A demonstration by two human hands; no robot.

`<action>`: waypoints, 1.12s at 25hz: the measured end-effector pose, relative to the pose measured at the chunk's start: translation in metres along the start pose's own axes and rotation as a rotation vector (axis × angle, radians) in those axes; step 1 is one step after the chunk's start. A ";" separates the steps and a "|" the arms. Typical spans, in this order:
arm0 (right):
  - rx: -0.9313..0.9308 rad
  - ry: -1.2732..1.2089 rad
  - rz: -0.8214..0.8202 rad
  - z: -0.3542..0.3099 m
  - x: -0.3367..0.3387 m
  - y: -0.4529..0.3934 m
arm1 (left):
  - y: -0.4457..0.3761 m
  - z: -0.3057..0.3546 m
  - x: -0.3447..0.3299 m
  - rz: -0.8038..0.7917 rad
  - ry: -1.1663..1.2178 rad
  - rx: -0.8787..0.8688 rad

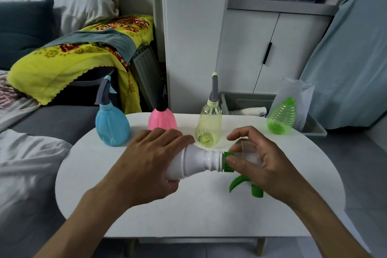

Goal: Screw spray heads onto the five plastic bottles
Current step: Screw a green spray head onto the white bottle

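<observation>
My left hand [150, 159] grips a white bottle [194, 162] that lies tilted on its side above the white table [188, 211], neck pointing right. A green spray head [240, 174] sits at that neck, its collar against the threads. My right hand [257, 159] is wrapped around this head, with the green trigger and nozzle poking out below my palm. Along the far edge stand a blue bottle [112, 125], a pink bottle [162, 120] and a pale yellow bottle [208, 125], each with a spray head on top. A green ribbed bottle [282, 116] at the far right has no head.
A grey bin [314, 130] holding white cups and a clear plastic bag stands behind the table's right side. A grey sofa with a yellow flowered blanket [69, 63] runs along the left. White cupboards rise behind the table.
</observation>
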State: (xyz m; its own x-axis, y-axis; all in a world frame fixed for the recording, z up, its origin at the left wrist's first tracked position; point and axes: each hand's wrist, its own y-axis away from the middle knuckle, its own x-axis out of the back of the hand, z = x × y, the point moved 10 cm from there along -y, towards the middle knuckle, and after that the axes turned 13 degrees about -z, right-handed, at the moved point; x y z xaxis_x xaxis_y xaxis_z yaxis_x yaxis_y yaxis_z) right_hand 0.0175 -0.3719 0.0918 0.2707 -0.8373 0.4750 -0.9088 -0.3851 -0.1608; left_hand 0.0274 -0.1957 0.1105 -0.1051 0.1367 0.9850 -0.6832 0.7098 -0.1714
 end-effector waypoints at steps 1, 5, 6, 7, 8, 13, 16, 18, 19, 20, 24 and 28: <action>0.011 0.003 -0.011 -0.001 -0.001 0.000 | 0.000 -0.001 0.000 0.002 0.004 0.001; -0.024 -0.019 -0.017 0.003 -0.001 -0.001 | 0.000 0.000 0.000 -0.007 0.004 0.002; -0.026 -0.025 -0.015 0.003 -0.001 -0.001 | 0.000 0.000 -0.001 -0.010 0.002 0.003; -0.017 -0.024 -0.017 0.002 -0.001 -0.001 | 0.000 0.000 -0.001 -0.010 0.003 0.002; -0.007 -0.015 -0.023 0.000 -0.002 -0.001 | 0.000 0.000 -0.001 -0.009 0.008 0.003; -0.029 -0.014 -0.026 0.003 -0.002 -0.002 | -0.001 0.002 -0.001 -0.014 -0.001 -0.004; -0.024 -0.009 -0.031 0.002 -0.003 -0.001 | -0.001 0.003 -0.001 -0.021 0.003 -0.003; -0.058 -0.012 -0.034 0.004 -0.002 -0.001 | -0.002 0.005 -0.004 -0.033 -0.004 -0.004; -0.057 -0.022 -0.045 0.005 -0.002 -0.001 | -0.002 0.005 -0.004 -0.035 -0.009 -0.005; -0.051 -0.026 -0.062 0.004 -0.003 -0.001 | -0.002 0.005 -0.005 -0.040 -0.012 -0.004; -0.058 -0.029 -0.067 0.003 -0.002 -0.002 | -0.001 0.010 -0.010 -0.078 0.010 -0.040; -0.003 -1.034 0.043 0.011 0.007 -0.002 | -0.002 0.003 -0.019 -0.180 0.597 0.072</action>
State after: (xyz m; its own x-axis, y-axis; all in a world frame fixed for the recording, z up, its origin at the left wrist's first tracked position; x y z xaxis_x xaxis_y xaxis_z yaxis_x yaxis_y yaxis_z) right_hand 0.0242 -0.3808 0.0860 0.3777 -0.7751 -0.5065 -0.9244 -0.3475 -0.1576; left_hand 0.0286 -0.2024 0.0921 0.4235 0.3966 0.8144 -0.7017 0.7123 0.0180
